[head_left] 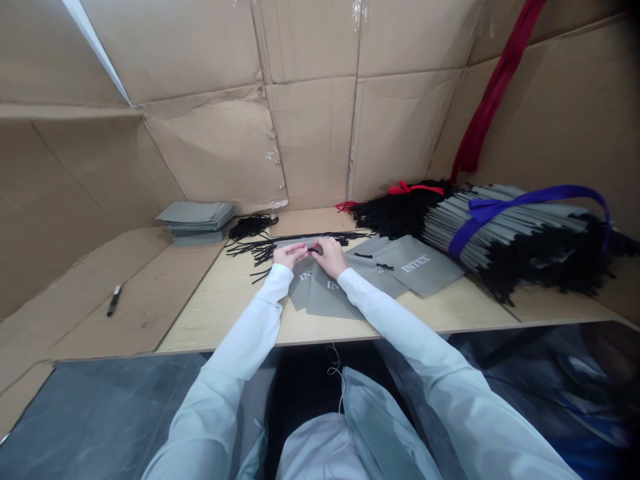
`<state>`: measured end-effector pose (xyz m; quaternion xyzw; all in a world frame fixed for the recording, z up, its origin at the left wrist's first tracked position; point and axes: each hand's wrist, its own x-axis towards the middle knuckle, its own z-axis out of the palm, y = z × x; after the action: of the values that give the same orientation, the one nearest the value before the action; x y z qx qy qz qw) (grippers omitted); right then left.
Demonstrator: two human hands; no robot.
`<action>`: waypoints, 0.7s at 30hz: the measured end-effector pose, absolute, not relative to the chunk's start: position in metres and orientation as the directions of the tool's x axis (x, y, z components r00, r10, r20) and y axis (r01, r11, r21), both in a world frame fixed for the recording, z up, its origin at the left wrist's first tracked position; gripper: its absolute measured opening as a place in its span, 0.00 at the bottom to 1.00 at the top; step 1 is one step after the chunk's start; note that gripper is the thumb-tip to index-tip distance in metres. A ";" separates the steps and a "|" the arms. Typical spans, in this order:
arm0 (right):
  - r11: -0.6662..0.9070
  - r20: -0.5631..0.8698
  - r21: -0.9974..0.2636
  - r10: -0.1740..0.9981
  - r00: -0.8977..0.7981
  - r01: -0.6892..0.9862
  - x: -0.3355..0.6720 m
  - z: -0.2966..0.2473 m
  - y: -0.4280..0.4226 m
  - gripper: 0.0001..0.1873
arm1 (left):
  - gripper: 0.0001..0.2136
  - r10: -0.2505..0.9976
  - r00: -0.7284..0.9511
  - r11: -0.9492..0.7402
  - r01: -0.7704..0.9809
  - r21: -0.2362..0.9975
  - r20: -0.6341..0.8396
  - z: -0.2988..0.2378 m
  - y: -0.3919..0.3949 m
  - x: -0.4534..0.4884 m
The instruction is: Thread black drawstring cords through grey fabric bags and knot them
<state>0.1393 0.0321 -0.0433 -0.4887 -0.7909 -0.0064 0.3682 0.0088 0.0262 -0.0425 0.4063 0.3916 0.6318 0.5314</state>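
My left hand (290, 255) and my right hand (331, 259) meet over the middle of the board, fingertips pinched close together. Between them shows a short stretch of black cord (314, 250), and both hands grip it. Below the hands lie overlapping flat grey pouches (330, 303) printed with white letters. Another grey pouch (425, 273), marked INTEX, rests to the right, with short black cord ends on the pouches beside it. Just behind my hands, loose black cords (260, 250) are laid out sideways. How the cord is joined to a pouch is hidden by my fingers.
A stack of grey pieces (197, 220) stands at the back left beside a heap of black cord (253, 225). To the right are a pouch bundle tied with purple ribbon (477, 217) and a black cord bundle (400, 210). A marker (114, 301) lies left. Cardboard walls (310, 133) enclose the table.
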 end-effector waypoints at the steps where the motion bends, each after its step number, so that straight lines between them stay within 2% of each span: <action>1: 0.526 0.576 -0.341 0.772 -0.270 0.779 0.140 -0.043 0.033 0.08 | 0.12 0.989 -0.110 -0.134 -0.343 0.930 0.102 -0.042 0.026 0.009; 6: 0.596 0.502 -0.341 0.770 -0.395 0.727 0.145 -0.041 0.038 0.13 | 0.11 0.985 -0.132 -0.148 -0.309 0.939 0.112 -0.039 0.028 0.006; 12: 0.594 0.493 -0.348 0.774 -0.397 0.726 0.147 -0.041 0.036 0.14 | 0.08 0.993 -0.096 -0.103 -0.346 0.932 0.074 -0.040 0.030 0.004; 17: 0.583 0.572 -0.189 0.719 -0.393 0.790 0.143 -0.036 0.026 0.18 | 0.09 0.991 -0.125 -0.097 -0.345 0.934 0.057 -0.042 0.029 0.004; 21: 0.580 0.567 -0.108 0.703 -0.429 0.807 0.141 -0.034 0.022 0.17 | 0.10 0.996 -0.086 -0.045 -0.391 0.919 0.012 -0.044 0.030 0.004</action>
<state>0.1408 0.0224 -0.0337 -0.4492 -0.8406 -0.0900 0.2889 0.0044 0.0297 -0.0442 0.3760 0.4024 0.6173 0.5619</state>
